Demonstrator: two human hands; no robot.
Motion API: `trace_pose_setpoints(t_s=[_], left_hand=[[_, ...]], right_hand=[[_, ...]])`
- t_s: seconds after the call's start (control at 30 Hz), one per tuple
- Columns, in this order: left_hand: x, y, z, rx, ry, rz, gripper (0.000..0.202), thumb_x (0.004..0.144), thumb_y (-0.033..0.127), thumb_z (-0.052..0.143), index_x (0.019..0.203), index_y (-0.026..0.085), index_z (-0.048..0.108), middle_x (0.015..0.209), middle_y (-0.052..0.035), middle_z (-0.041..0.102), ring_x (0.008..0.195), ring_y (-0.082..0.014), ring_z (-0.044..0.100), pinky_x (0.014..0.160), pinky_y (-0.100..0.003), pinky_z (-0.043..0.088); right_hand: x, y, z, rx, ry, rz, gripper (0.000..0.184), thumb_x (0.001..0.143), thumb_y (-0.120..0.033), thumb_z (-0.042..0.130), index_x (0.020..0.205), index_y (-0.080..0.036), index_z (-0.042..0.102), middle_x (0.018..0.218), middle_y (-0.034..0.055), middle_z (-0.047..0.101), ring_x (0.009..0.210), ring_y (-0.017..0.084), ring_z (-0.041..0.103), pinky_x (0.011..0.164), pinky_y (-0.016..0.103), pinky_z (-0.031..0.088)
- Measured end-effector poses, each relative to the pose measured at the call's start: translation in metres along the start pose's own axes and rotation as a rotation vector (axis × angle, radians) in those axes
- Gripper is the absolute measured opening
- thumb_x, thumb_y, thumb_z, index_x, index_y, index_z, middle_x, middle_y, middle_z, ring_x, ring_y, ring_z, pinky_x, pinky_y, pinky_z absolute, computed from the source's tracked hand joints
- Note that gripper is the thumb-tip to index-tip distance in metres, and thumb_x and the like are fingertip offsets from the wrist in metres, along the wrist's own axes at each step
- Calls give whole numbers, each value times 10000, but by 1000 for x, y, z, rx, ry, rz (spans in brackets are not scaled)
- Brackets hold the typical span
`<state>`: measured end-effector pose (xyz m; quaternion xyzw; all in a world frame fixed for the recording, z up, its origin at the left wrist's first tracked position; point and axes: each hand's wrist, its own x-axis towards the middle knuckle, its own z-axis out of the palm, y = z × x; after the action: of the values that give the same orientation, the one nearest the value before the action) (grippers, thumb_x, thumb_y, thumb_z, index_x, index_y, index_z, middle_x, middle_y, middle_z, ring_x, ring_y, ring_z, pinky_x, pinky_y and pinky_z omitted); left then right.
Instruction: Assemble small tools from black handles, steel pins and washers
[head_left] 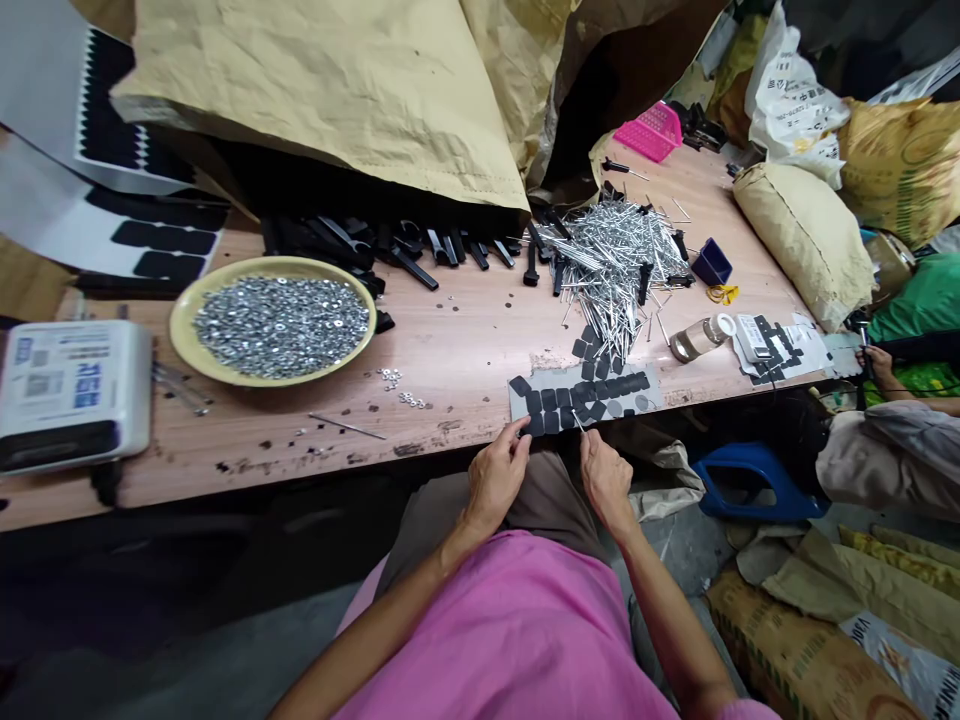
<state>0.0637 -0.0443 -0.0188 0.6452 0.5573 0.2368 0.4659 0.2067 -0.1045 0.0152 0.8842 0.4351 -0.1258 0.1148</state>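
My left hand is at the table's front edge, thumb and index finger close together at the lower left corner of a grey backing sheet. Whatever lies between those fingertips is too small to make out. Rows of black rounded-square pads lie on the sheet. My right hand is closed on a thin metal pin, whose tip points up over the pads. More loose black pads spread behind the sheet, up to a large heap of metal pins.
A yellow bowl of small metal washers stands left, beside a white box. Large paper sacks and black plastic parts line the back. At right are a bottle, a blue container and another person's hand.
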Motion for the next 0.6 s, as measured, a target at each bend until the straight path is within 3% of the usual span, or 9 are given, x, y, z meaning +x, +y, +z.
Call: trace_pose_setpoints(t_s=[0.17, 0.37, 0.53, 0.6], left_hand=[[1, 1, -3, -5, -12, -11, 306, 840, 229, 523, 1105, 229, 678, 620, 8, 675, 598, -150, 621, 654, -243, 453], [2, 6, -6, -27, -18, 0, 309, 845, 243, 518, 1109, 223, 678, 642, 2, 680, 596, -145, 613, 656, -243, 451], [5, 1, -9, -44, 30, -12, 308, 843, 253, 511, 1096, 219, 683, 619, 9, 663, 612, -144, 618, 652, -236, 447], [5, 0, -9, -52, 51, -10, 305, 841, 254, 509, 1087, 215, 686, 612, 8, 659, 615, -146, 619, 654, -239, 450]], right_hand=[[3, -6, 2, -101, 5, 83, 354, 1000, -299, 265, 1017, -218, 609, 785, 59, 702, 649, 133, 665, 518, 186, 302], [-12, -33, 13, -97, -53, -113, 297, 976, -303, 329, 1018, -238, 615, 843, 64, 719, 677, 162, 689, 521, 198, 327], [-5, -26, 5, -104, 5, 69, 320, 978, -260, 304, 991, -207, 619, 808, 95, 721, 697, 168, 696, 550, 201, 367], [-8, -32, 9, -94, 9, 26, 312, 977, -260, 310, 990, -197, 616, 795, 102, 721, 695, 164, 696, 552, 199, 374]])
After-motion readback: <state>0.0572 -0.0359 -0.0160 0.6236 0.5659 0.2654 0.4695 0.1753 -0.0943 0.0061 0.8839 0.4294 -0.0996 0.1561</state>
